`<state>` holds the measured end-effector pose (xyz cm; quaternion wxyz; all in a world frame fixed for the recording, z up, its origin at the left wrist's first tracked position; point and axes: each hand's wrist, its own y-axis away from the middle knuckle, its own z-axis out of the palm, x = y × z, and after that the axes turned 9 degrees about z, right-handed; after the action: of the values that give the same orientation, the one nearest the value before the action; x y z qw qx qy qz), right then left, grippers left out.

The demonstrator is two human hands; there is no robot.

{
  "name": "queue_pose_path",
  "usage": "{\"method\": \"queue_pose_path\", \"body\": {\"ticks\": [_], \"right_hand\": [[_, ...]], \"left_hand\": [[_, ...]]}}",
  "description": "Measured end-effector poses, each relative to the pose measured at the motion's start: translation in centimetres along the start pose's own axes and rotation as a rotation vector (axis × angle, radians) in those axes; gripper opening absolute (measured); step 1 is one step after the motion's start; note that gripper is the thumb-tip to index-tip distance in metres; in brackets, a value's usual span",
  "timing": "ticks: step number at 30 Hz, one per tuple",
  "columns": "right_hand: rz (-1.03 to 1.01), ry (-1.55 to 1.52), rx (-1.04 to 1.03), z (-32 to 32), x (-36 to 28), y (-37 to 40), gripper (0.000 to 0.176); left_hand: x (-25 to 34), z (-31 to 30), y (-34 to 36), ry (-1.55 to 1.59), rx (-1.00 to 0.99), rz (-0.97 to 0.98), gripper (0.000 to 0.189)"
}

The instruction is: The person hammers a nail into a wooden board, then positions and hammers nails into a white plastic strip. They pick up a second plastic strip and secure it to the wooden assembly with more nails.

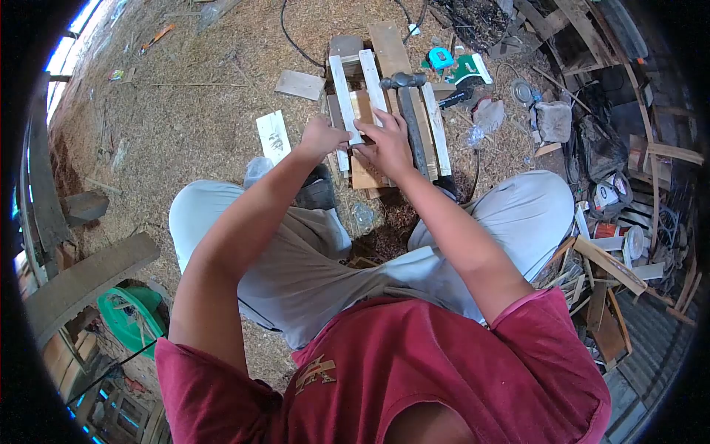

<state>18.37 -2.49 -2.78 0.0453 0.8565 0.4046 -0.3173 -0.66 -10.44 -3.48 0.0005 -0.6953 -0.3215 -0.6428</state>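
Observation:
My left hand (325, 138) is closed at the near end of a pale wooden strip (342, 92), its fingertips pinching there. My right hand (388, 146) grips the same near end from the other side, with a finger reaching onto a second pale strip (372, 80). The two strips run side by side, joined by a crosspiece at the far end, like a small frame. Beneath them are brown boards (364, 170). A hammer (411, 122) lies just right of my right hand, its head pointing away from me. What sits between my fingertips is partly hidden.
A teal tape measure (439, 58) lies beyond the hammer. Loose boards (299, 84) and a marked white piece (274, 137) rest on the shavings-covered ground. A black cable (292, 37) loops behind. Scrap wood (610, 263) is piled right; a green basin (132, 314) stands left.

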Motion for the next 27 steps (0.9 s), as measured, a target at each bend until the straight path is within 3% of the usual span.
{"method": "queue_pose_path", "body": {"ticks": [11, 14, 17, 20, 27], "right_hand": [[0.114, -0.003, 0.008, 0.5, 0.0, 0.2, 0.059], [0.125, -0.007, -0.018, 0.5, 0.1, 0.3, 0.06], [0.137, 0.001, -0.019, 0.6, 0.0, 0.2, 0.06], [0.153, -0.019, -0.024, 0.6, 0.0, 0.2, 0.061], [0.118, -0.002, -0.022, 0.8, 0.3, 0.2, 0.059]], "left_hand": [[-2.7, -0.4, -1.5, -0.144, 0.01, 0.057, 0.042], [-0.4, -0.3, -0.1, -0.008, -0.035, 0.04, 0.041], [-2.4, -0.3, -1.2, -0.105, -0.029, 0.071, 0.039], [0.9, -0.3, 0.7, -0.092, -0.025, 0.035, 0.037], [-1.3, -0.2, -0.5, -0.028, -0.025, 0.051, 0.037]]}}
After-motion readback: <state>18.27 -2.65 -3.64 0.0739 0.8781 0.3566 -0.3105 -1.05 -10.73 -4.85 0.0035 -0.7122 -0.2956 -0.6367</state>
